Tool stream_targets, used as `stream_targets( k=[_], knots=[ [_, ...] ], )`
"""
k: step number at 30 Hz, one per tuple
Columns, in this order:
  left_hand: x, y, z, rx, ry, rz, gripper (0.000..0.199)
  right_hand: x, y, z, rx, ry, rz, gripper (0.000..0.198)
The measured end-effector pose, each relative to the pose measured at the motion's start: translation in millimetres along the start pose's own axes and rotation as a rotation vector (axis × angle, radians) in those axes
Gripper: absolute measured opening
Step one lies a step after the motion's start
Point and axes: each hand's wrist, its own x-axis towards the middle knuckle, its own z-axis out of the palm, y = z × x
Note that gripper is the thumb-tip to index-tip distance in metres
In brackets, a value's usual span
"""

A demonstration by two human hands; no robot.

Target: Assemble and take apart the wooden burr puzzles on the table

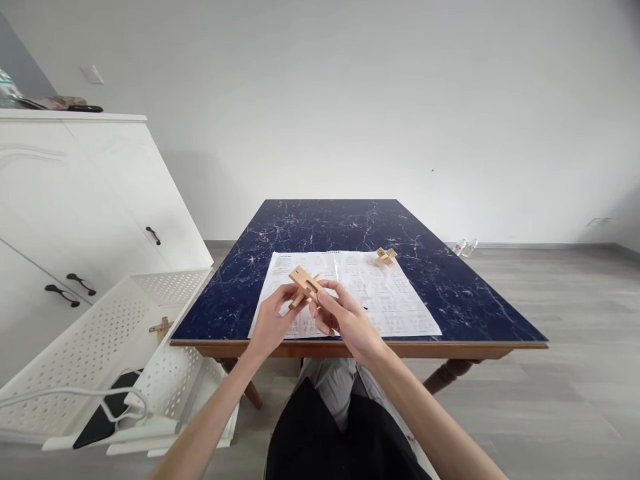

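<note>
A wooden block [301,277] is held over a printed sheet [390,303] on the blue table [330,223]. It is gripped from one side by the thumb and fingers of the left hand [274,310] and pinched near its other end by the right hand [347,319]. Some joining is judged done, since the block is crossed by a wooden stick [296,302]; how fully they are fitted cannot be told, being partly covered by fingers. A slot is left unfilled. A cross-shaped wooden piece [385,257] is set at the sheet's far right corner, untouched.
</note>
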Motion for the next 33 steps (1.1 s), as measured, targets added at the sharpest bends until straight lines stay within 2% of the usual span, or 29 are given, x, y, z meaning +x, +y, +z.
stream_targets(
  k=[5, 10, 13, 16, 22, 27, 33],
  knots=[
    [0, 1, -1, -0.004, -0.019, 0.011, 0.023, -2, -2, 0, 0.027, -0.011, 0.049, 0.044],
    [0, -9, -4, -0.044, -0.061, 0.024, 0.022, 2, 13, 2, 0.067, 0.004, 0.094, 0.057],
    [0, -16, -5, -0.091, -0.064, 0.035, 0.042, 5, 24, -1, 0.049, -0.005, 0.064, 0.062],
    [-1, -16, -7, -0.141, -0.121, 0.027, 0.065, 8, 30, -8, -0.045, -0.046, 0.019, 0.061],
    [-1, -8, -14, -0.158, -0.288, 0.033, 0.088, 8, 30, -27, -0.205, -0.117, -0.068, 0.051],
    [5, -7, -21, -0.218, -0.464, -0.004, 0.089, -1, 16, -41, -0.287, -0.237, -0.026, 0.052],
    [5, 4, -21, -0.219, -0.509, -0.103, 0.081, -6, 7, -50, -0.308, -0.402, 0.039, 0.058]
  ],
)
